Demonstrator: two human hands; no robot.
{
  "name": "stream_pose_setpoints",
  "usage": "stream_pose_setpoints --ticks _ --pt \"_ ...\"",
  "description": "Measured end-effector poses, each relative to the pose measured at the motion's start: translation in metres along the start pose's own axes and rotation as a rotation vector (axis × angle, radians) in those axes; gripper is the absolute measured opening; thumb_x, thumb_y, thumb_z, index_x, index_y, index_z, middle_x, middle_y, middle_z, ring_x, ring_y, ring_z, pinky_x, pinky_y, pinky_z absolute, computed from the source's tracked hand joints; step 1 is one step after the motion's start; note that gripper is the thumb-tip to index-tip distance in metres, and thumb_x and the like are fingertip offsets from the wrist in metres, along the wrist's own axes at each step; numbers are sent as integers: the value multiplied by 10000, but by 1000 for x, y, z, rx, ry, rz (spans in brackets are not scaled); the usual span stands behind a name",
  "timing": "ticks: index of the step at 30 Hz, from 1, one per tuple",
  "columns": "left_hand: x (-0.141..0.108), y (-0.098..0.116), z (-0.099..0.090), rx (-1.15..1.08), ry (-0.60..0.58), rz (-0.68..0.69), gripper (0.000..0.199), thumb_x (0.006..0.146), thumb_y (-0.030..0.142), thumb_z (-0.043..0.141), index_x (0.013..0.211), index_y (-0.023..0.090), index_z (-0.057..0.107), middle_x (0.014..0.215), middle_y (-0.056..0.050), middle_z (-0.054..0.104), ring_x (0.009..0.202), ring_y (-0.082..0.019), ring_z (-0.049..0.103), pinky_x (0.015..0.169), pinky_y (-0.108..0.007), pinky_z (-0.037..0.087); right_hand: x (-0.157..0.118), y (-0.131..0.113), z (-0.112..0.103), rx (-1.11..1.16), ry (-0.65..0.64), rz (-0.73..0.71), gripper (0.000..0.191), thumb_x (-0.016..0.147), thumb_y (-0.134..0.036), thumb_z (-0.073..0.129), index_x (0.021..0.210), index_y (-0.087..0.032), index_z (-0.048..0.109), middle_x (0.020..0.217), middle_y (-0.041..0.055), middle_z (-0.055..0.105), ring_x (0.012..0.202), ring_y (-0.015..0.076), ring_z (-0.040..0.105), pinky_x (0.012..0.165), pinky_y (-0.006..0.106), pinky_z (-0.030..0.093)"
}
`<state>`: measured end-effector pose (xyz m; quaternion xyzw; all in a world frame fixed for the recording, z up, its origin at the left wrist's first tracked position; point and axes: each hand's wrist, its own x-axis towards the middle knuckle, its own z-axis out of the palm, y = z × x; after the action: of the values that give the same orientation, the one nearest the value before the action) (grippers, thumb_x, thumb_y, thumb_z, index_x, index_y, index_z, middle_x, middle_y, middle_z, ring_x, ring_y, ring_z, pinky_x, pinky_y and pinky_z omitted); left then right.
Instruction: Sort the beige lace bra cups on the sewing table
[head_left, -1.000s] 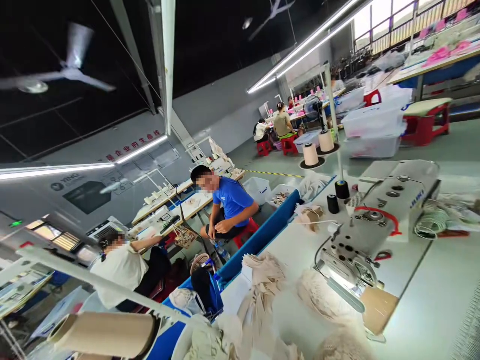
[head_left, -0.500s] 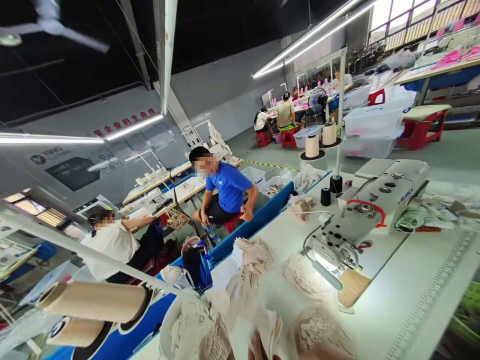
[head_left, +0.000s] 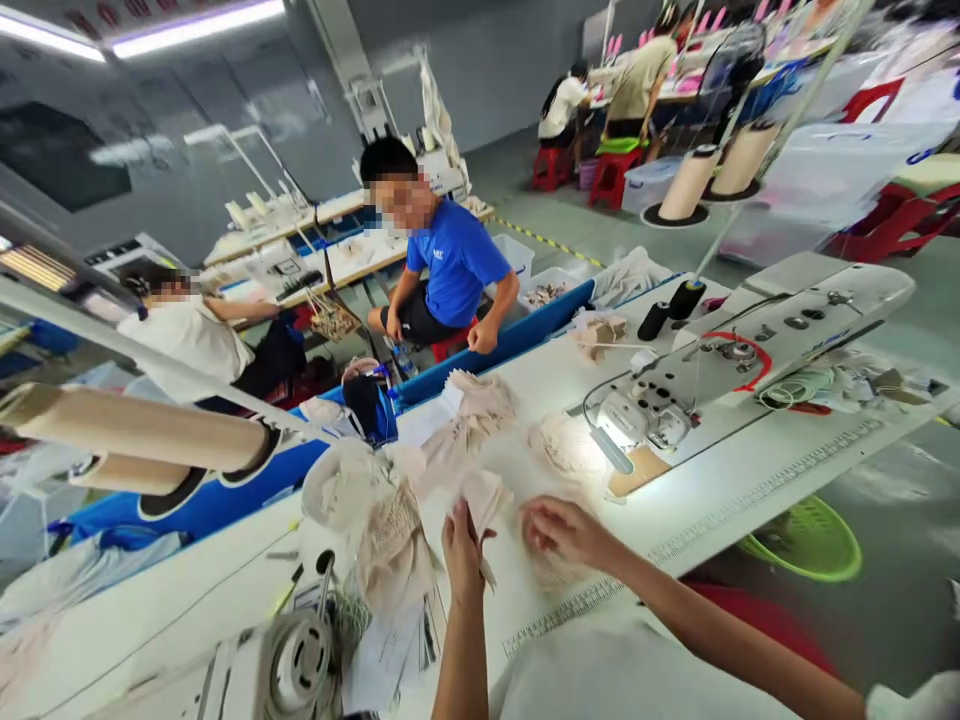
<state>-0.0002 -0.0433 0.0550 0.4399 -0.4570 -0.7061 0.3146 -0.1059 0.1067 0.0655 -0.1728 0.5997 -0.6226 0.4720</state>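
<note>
My left hand [head_left: 463, 545] is closed round a small stack of pale beige fabric pieces [head_left: 484, 500] above the white table. To its right, my right hand [head_left: 562, 530] has curled fingers over a beige lace piece [head_left: 551, 570]; motion blur hides whether it grips the lace. Another lace piece [head_left: 566, 445] lies under the lamp of the sewing machine [head_left: 645, 410]. Beyond my left hand is a pile of beige fabric [head_left: 476, 405]. More fabric [head_left: 390, 540] hangs over the rim of a white container [head_left: 319, 485] on the left.
A person in a blue shirt [head_left: 457, 265] sits beyond the blue table edge [head_left: 495, 345]. Thread cones [head_left: 172, 430] stand at the left. A second machine [head_left: 277, 670] is at the lower left, and a green basket [head_left: 825, 540] is below the table at right.
The head view has tilted down, bringing both forearms and the near table edge into view. The seated person's raised hand is lower and now a fist.
</note>
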Motion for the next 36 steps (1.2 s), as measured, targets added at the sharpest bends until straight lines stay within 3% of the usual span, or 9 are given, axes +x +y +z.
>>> stream_pose_setpoints --ticks 4,9,14,18,21,25,30,33,36 --pt "-1 -2 5 -26 7 -120 560 541 593 819 825 147 631 753 -4 587 621 -97 529 481 -216 527 15 -5 3 49 19 77 713 682 -752 677 1059 -147 636 996 103 693 864 203 652 756 316 472" --pt "-3 0 5 58 -121 -36 537 654 575 789 923 140 627 783 -3 622 607 -86 542 523 -216 530 36 -10 9 88 62 93 614 736 -705 673 1055 -182 647 1073 84 691 1021 222 632 860 319 476" --pt "4 4 10 108 -277 -45 531 706 559 764 1012 143 642 801 -19 651 642 -114 568 540 -234 527 65 -20 1 160 -1 235 548 707 -691 698 901 -179 681 881 75 717 854 225 666 719 324 543" --pt "13 5 20 105 -382 -115 523 687 553 780 976 141 641 784 -12 650 611 -103 544 516 -225 499 84 -32 -6 214 -72 297 452 565 -501 856 785 -140 696 743 83 711 690 219 660 608 311 525" --pt "19 2 22 139 -409 -117 514 738 547 747 1027 139 629 765 -12 656 540 -77 502 518 -222 482 93 -41 -7 253 -20 208 436 521 -438 874 777 -138 688 730 66 706 680 223 649 606 323 511" --pt "26 -18 14 131 -387 -132 531 816 561 662 1108 120 623 655 12 635 420 -26 332 560 -225 473 113 -58 -11 302 162 13 452 551 -512 832 772 -156 662 685 11 650 667 183 598 616 300 477" --pt "31 -66 -4 226 -273 -218 835 717 739 640 1271 119 562 704 -30 659 446 -66 398 526 -252 466 158 -85 -22 353 417 -243 423 600 -531 786 802 -196 624 765 -5 644 791 191 600 725 299 488" --pt "30 -92 -16 349 -246 -167 771 737 805 539 1175 176 620 728 -47 648 454 -113 463 481 -282 448 186 -98 -30 369 516 -344 405 627 -513 766 857 -209 630 853 17 672 903 222 617 808 321 501" --pt "27 -110 -24 444 -269 -44 650 802 785 462 1029 214 673 721 -69 638 553 -172 558 554 -311 486 212 -103 -39 374 583 -404 391 627 -485 763 877 -214 632 885 29 683 951 235 628 844 335 513"
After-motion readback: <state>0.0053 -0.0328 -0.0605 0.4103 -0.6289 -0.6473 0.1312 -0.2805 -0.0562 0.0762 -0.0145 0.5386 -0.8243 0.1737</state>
